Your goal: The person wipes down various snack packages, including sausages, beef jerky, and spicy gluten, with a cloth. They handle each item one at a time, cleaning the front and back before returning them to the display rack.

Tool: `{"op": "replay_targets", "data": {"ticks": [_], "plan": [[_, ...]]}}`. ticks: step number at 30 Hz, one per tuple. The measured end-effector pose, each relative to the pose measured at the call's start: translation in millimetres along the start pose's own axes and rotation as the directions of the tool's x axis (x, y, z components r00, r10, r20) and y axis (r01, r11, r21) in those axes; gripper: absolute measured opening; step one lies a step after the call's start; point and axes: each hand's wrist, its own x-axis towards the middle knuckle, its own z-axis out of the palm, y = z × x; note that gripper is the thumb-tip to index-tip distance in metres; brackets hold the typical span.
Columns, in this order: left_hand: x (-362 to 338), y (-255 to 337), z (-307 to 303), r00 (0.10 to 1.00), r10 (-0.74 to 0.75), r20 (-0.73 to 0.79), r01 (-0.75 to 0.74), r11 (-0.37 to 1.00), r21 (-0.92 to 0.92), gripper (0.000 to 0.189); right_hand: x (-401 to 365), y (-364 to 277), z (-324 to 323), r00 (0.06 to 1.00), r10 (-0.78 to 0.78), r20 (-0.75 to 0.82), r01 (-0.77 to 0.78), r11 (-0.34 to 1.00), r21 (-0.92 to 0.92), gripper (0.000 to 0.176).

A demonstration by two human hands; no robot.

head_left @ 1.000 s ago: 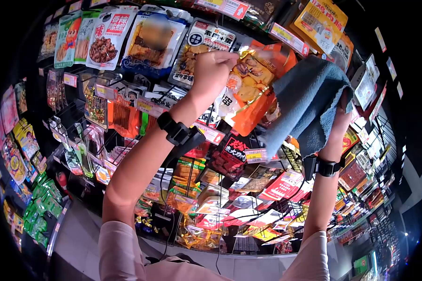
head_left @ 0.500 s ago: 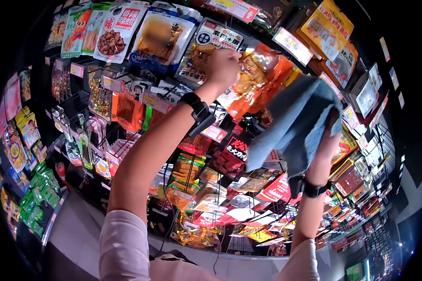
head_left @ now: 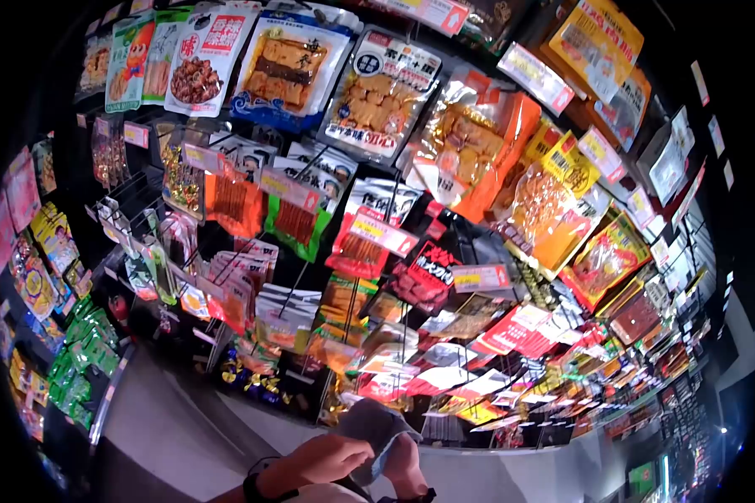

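A soft grey-blue fabric cloth (head_left: pixel 372 434) lay between the two bare hands. The left hand (head_left: pixel 334 458) had its fingers curled and pinching the near edge; the right hand (head_left: pixel 404 466) had fingers partly under the folds, so their closure could not be told. Well above the fingers hung a blue-and-white plastic pouch (head_left: pixel 292 71) marked "海参" and, to its right, a black-and-white pouch (head_left: pixel 381 94) whose heading ended in "+蛋". Nearer the fingers, though still well apart, a black pouch with red lettering (head_left: pixel 424 275) read partly "大刀肉". An orange-edged clear pouch (head_left: pixel 471 144) hung above and right of the fingers, its print blurred.
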Motion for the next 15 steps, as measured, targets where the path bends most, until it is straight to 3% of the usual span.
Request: {"op": "replay_targets", "data": {"ticks": [1, 2, 3, 5, 7, 9, 11, 12, 13, 14, 15], "plan": [[-8.2, -5.5, 8.0, 0.999, -0.031, 0.020, 0.029, 0.992, 0.124, 0.023, 1.0, 6.1, 0.8, 0.997, 0.072, -0.013, -0.071, 0.997, 0.034, 0.069], [-12.7, -8.6, 16.3, 0.996, -0.051, -0.069, 0.064, 0.978, 0.197, 0.027, 4.6, 15.7, -4.7, 0.994, 0.077, -0.080, -0.074, 0.997, 0.035, 0.065], [-17.3, -4.5, 27.1, 0.986, -0.070, -0.151, 0.109, 0.958, 0.265, 0.032, 5.3, 23.9, -12.2, 0.993, 0.116, -0.020, -0.113, 0.987, 0.113, 0.055], [-14.8, -0.4, 39.6, 0.948, -0.016, -0.319, 0.155, 0.895, 0.417, 0.036, 10.9, 29.6, 24.6, 0.941, 0.184, -0.284, -0.194, 0.981, -0.008, 0.044], [-19.0, 7.4, 41.4, 0.879, 0.064, -0.473, 0.176, 0.878, 0.446, 0.030, 19.1, 42.9, 23.1, 0.967, 0.221, -0.126, -0.206, 0.971, 0.120, 0.038], [-32.4, 3.3, 45.8, 0.878, 0.001, -0.478, 0.215, 0.893, 0.396, 0.023, 14.5, 51.4, 20.4, 0.975, 0.214, 0.061, -0.222, 0.953, 0.207, 0.034], [-46.2, 10.5, 50.5, 0.876, 0.026, -0.482, 0.186, 0.903, 0.388, 0.017, -1.2, 66.6, 21.7, 0.987, 0.124, 0.106, -0.139, 0.981, 0.139, 0.028], [-57.1, 10.0, 60.1, 0.838, 0.079, -0.539, 0.148, 0.919, 0.366, 0.015, -15.6, 81.1, 12.1, 0.982, 0.000, 0.186, 0.019, 0.995, -0.100, 0.028], [-69.7, 11.2, 68.6, 0.801, 0.129, -0.585, 0.105, 0.931, 0.350, 0.013, -31.5, 82.6, 27.0, 0.983, 0.164, 0.086, -0.167, 0.986, 0.028, 0.031], [-78.8, 14.8, 79.7, 0.736, 0.147, -0.661, 0.136, 0.924, 0.356, 0.013, -37.1, 92.4, 26.5, 0.953, -0.140, 0.269, 0.255, 0.849, -0.463, 0.032], [-87.0, 16.5, 86.2, 0.754, 0.155, -0.638, 0.123, 0.921, 0.370, 0.013, -44.9, 97.2, 29.9, 0.797, -0.284, 0.533, 0.604, 0.339, -0.722, 0.033]]}}
